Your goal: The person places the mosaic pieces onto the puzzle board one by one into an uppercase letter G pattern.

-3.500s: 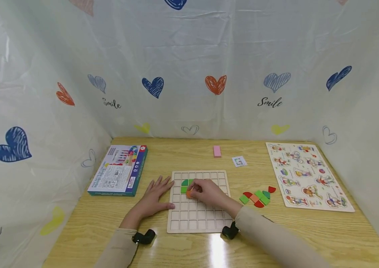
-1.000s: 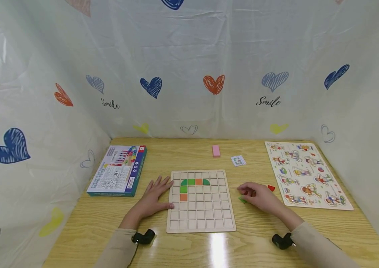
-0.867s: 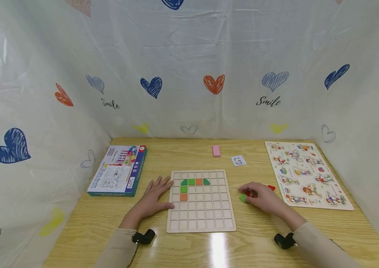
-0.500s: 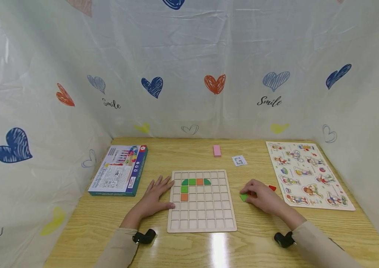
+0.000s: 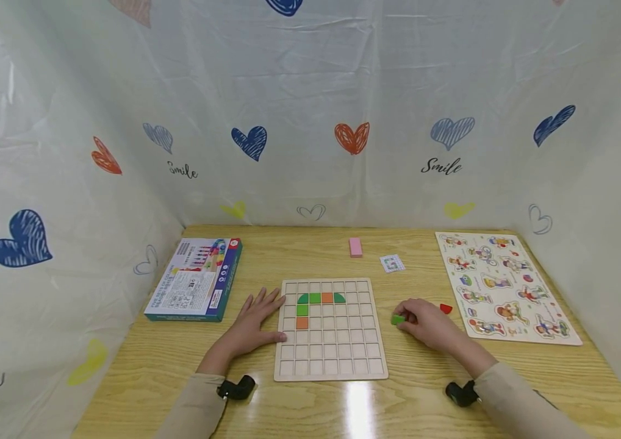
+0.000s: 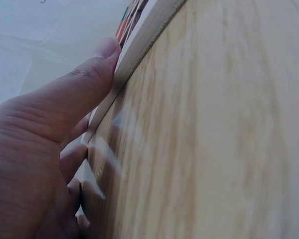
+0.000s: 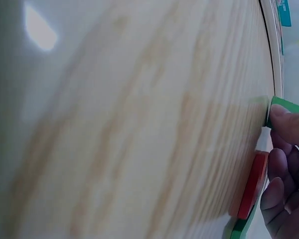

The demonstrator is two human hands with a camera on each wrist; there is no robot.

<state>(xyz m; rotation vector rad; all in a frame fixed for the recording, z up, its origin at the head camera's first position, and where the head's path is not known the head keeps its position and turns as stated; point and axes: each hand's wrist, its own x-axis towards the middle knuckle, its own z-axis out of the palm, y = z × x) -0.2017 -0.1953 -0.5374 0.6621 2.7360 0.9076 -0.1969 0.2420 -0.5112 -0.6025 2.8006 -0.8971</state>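
My left hand (image 5: pixel 249 326) lies with spread, straight fingers at the left side of a wooden grid board (image 5: pixel 338 352); its thumb (image 6: pixel 97 64) touches the board's edge. To the right of the board, my right hand (image 5: pixel 426 323) pinches a green square tile (image 5: pixel 397 319) between thumb and fingers. In the right wrist view this green tile (image 7: pixel 288 105) is tilted up, near a red piece (image 7: pixel 252 185) and another green piece (image 7: pixel 241 227) on the table. On the board, green and orange (image 5: pixel 302 323) squares and two dark green quarter-round tiles (image 5: pixel 339 297) form a corner shape.
A red quarter-round piece (image 5: pixel 445 308) lies beyond the right hand; other loose pieces are hidden under it. A small pattern card (image 5: pixel 393 263) and a pink block (image 5: pixel 355 247) lie behind the board. A picture puzzle (image 5: pixel 508 292) stands right, a box (image 5: pixel 192 280) left.
My right hand has moved from the board to the loose pieces at the right and now pinches a green tile. An orange square it held lies on the board. The left hand has stayed put.
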